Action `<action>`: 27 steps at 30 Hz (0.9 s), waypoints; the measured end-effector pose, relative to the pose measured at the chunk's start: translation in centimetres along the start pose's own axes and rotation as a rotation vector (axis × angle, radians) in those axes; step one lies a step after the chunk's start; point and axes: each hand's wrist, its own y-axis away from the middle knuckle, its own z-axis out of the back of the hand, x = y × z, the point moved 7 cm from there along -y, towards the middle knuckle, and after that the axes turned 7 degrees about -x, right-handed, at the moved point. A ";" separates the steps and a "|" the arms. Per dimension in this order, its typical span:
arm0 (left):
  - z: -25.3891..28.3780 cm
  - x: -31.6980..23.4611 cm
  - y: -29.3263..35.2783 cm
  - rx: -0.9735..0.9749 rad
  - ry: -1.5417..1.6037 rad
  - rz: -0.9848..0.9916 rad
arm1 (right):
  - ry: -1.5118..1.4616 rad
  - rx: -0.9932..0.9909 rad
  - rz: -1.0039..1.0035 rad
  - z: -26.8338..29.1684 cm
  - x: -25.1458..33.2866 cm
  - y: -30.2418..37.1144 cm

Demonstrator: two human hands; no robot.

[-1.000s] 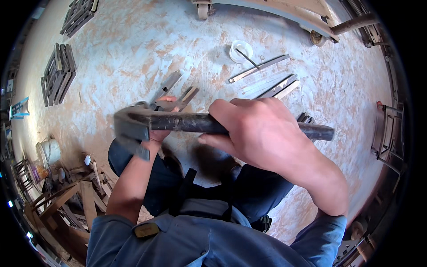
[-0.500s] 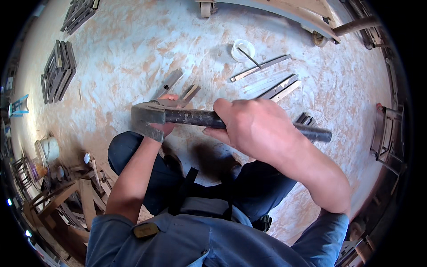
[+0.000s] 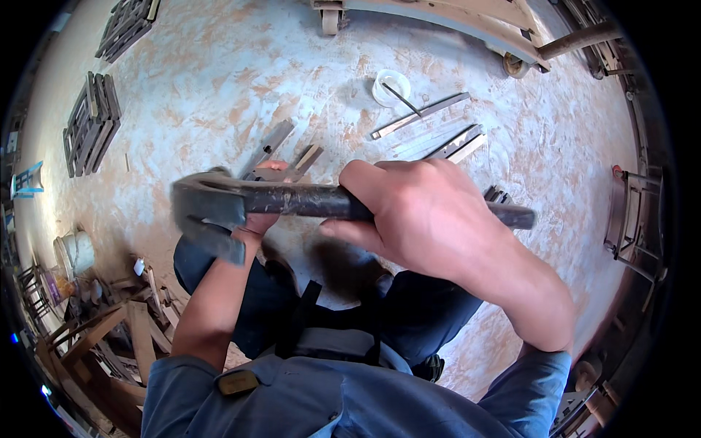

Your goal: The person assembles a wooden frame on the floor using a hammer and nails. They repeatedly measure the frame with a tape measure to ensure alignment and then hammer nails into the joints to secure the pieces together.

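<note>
My right hand is wrapped round the black handle of a claw hammer, raised across the view with its head to the left. Behind the hammer, my left hand is partly hidden. Its fingers close on dark wooden pieces; one wooden strip points up and away, and a shorter wooden piece with a pale face angles off to the right. How these pieces meet is covered by the hammer and hand.
Ahead stands a white plastic tub with a thin dark stick in it, beside a long wooden strip. More strips lie to the right. Slatted wooden frames stack at left; a wheeled wooden cart is at the far side.
The hammer has moved left and its head looks larger, closer to the view. My right hand has shifted slightly left with it; my left hand stays at the wooden pieces.
</note>
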 end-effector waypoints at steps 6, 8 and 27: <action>0.1 0.3 0.0 -0.091 0.046 -0.150 | 0.083 0.017 -0.030 -0.7 -0.7 0.0; 0.4 0.3 0.2 -0.021 -0.033 -0.105 | 0.069 -0.006 -0.003 0.1 0.1 -0.2; -0.2 -1.2 -0.3 0.081 -0.191 -0.153 | 0.109 -0.033 -0.076 -1.2 -1.6 1.4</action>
